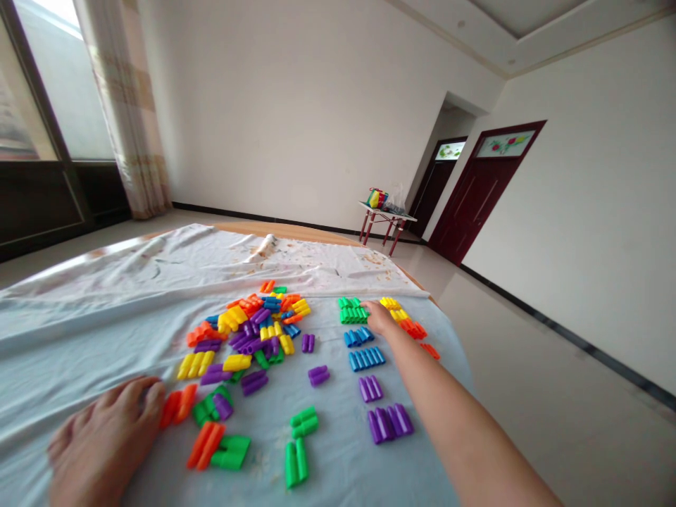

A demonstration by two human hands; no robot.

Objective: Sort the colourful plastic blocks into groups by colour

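Note:
My left hand [108, 436] lies palm down on the cloth at the lower left, fingers loosely spread, its thumb side close to an orange plastic tube block [178, 406]. Reaching far forward, my right hand [377, 317] has its fingers closed at the right end of the green tube blocks [353, 311]; the fingertips are partly hidden. Nearer to me in that column sit blue tube blocks [367, 359] and purple tube blocks [389, 423]. Yellow blocks [391, 303] and orange blocks [412, 329] form another column right of the hand.
A mixed heap of coloured blocks [253, 331] covers the table's middle left. Loose green blocks [296, 463] lie near the front. A wrinkled light cloth [132, 317] covers the round table. Beyond stand a small table [388, 213] with bags and a dark red door [480, 190].

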